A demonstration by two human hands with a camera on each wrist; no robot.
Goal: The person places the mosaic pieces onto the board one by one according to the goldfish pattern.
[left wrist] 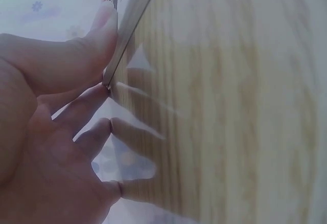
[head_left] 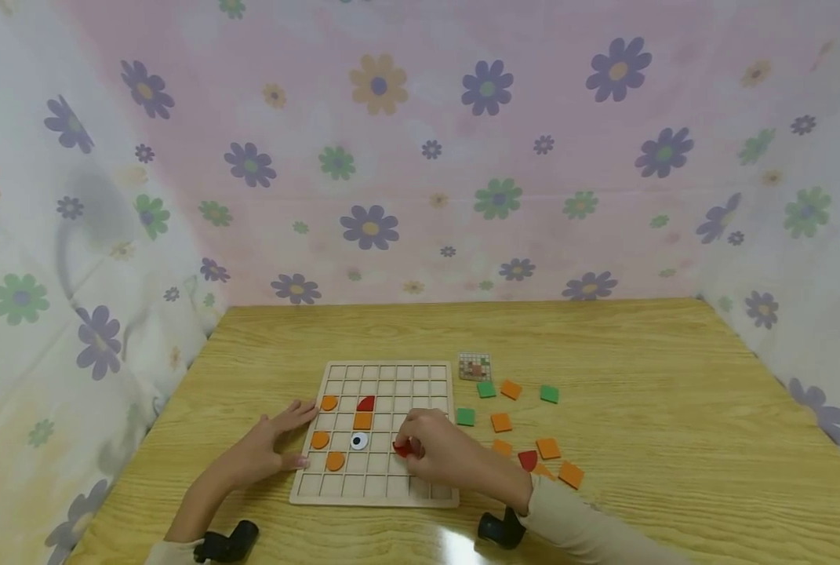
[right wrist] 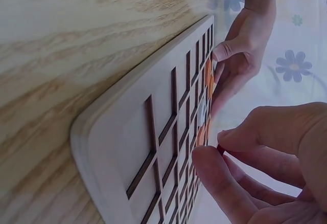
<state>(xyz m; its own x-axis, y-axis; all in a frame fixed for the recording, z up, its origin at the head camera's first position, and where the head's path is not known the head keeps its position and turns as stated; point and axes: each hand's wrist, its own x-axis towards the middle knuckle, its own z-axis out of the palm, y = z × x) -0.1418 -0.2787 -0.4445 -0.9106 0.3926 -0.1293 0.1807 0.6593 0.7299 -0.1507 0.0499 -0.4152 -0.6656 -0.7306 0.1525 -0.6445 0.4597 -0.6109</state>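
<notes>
Board of pale wood, ruled into square cells, lies flat on our wood-grained bench, and we have a hand at each side of it. Our right hand is over the board's right part, thumb and fingertips pinching a red piece; we cannot tell whether that piece touches the cell below. Our left hand is spread wide, thumb and finger against the board's left edge, other fingertips resting on the bench in the left wrist view.

Toward the left of the grid we find three rounded orange pieces. Next to them runs a short column: a red quarter-round farthest from us, then an orange square, then a white disc with a black dot.

Just right of the board's far corner lies a small card printed with a grid. Near it are scattered three green squares and several loose orange squares. Closer to us, a second red quarter-round and a pointed orange piece lie against the view of our right forearm, which partly blocks the pieces there. Our right hand covers several cells. Flowered cloth hangs behind the bench and at both sides.
</notes>
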